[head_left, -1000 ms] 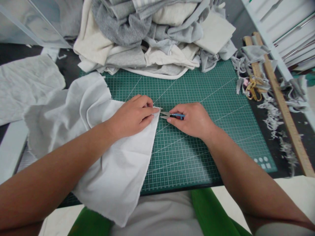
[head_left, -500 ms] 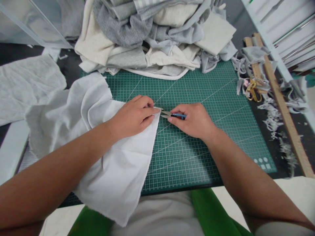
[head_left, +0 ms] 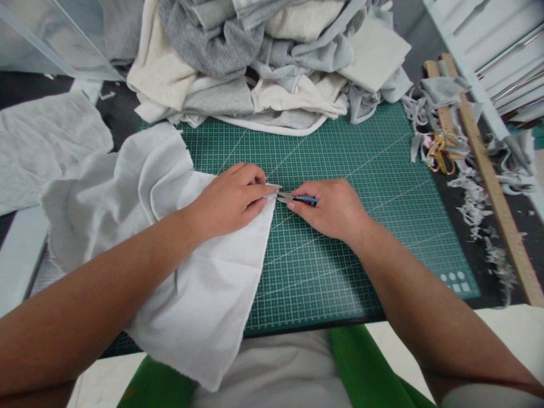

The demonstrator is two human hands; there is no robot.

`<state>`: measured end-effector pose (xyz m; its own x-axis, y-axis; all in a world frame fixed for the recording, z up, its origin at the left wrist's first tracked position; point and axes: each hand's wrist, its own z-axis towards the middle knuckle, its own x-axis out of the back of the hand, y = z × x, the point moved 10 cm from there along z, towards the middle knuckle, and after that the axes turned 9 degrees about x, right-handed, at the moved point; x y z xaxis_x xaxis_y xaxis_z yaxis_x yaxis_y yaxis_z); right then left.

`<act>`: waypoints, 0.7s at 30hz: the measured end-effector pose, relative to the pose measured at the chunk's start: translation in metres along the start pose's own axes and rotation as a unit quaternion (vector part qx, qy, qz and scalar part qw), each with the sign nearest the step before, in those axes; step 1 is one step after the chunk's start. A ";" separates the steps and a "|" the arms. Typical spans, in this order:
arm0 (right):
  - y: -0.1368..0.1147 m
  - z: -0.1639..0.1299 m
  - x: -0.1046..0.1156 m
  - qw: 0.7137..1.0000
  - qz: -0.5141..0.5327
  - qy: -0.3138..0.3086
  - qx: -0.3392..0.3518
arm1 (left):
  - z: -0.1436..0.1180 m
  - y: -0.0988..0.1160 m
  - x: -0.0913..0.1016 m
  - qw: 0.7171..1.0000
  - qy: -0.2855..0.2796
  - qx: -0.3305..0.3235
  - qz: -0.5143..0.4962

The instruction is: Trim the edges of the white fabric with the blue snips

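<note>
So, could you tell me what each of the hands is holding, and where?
Right hand grips thread snips by the blue handle; left hand pins the white cloth at its upper corner.

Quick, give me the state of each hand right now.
Left hand: pressed flat on the white cloth piece, pinning its corner to the green cutting mat.
Right hand: closed around small blue-handled thread snips, blades at the cloth corner.
</note>
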<state>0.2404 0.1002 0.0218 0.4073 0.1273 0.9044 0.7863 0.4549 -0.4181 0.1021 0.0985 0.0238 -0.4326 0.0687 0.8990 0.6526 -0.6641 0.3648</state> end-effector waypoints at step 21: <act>-0.009 0.001 0.003 0.998 -0.038 -0.033 0.037 | -0.001 0.000 0.001 1.000 0.010 -0.006 0.007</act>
<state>0.2337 0.0970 0.0283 0.3141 0.1475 0.9378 0.7762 0.5288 -0.3432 0.1016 0.0978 0.0243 -0.4363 0.0445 0.8987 0.6512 -0.6737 0.3495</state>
